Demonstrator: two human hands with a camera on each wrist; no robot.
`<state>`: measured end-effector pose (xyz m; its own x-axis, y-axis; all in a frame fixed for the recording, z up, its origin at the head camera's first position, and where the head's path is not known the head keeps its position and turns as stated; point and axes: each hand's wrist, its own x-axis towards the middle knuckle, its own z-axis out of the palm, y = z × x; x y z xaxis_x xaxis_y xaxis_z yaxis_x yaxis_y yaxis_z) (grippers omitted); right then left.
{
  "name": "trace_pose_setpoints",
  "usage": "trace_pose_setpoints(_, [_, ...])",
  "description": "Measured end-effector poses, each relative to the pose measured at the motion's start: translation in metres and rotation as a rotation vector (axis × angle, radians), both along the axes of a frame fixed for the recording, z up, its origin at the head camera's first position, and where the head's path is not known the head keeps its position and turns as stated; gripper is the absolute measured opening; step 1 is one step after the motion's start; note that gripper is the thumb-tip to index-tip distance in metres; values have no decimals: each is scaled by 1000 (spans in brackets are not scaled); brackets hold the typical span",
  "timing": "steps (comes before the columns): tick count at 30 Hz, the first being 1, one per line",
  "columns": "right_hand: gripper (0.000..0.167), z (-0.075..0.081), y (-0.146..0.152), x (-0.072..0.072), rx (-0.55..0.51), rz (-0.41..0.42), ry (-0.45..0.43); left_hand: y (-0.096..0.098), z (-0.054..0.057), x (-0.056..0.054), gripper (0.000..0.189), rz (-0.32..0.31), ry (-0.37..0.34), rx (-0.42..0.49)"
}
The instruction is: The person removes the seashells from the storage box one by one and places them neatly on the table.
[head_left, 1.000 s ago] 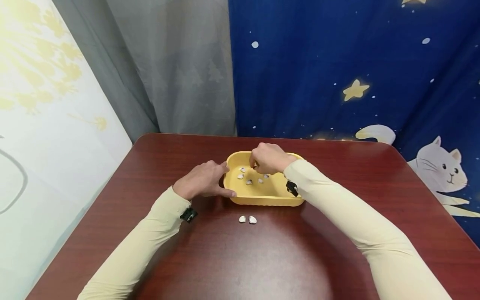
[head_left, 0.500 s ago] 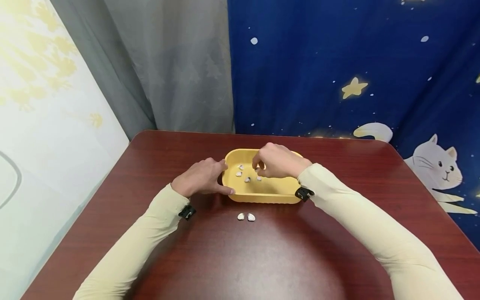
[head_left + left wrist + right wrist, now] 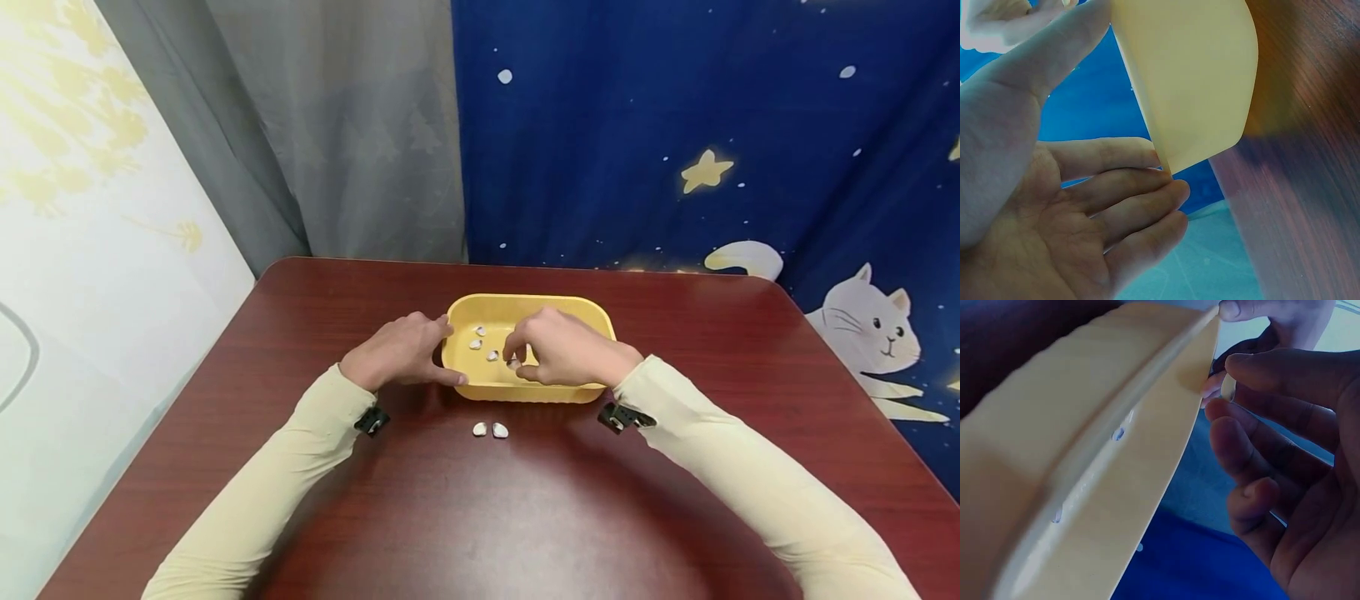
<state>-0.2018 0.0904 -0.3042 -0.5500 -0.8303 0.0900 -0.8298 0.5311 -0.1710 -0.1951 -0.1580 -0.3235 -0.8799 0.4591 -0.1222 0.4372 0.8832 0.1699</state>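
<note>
My left hand (image 3: 401, 350) rests at the left end of a yellow tray (image 3: 532, 393), its thumb on the front rim. In the left wrist view, the nearly straight fingers (image 3: 1132, 212) touch the corner of the rim. My right hand (image 3: 566, 346) hovers over the tray and pinches a small white shell (image 3: 1228, 387) between thumb and fingertips. Inside the tray, to the left of that hand, lie several more shells (image 3: 476, 343) with darker edges. The right hand hides part of the tray's floor.
Two white shells (image 3: 500, 430) lie side by side on the dark red table (image 3: 420, 508), in front of the tray. A blue curtain (image 3: 600, 142) and a grey curtain (image 3: 367, 150) hang behind the table. A pale patterned wall (image 3: 97, 275) stands at the left.
My right hand has moved from the back of the tray toward its front, a little to the right, with a shell showing at its fingertips. The left hand stays on the tray's end.
</note>
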Motion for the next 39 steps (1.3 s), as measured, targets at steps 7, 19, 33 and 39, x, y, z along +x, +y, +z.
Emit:
trace_pose_setpoints(7, [11, -7, 6, 14, -29, -8, -21, 0, -1, -1, 79, 0, 4, -3])
trace_pose_setpoints(19, [9, -24, 13, 32, -85, 13, 39, 2, -2, -1, 83, 13, -1, -12])
trace_pose_setpoints(33, [5, -42, 12, 46, -48, 38, 123, 1, -1, 0, 85, 17, -8, -18])
trace_pose_setpoints(39, [7, -51, 9, 50, -23, 17, 151, 2, -1, 1, 85, 29, -10, -21])
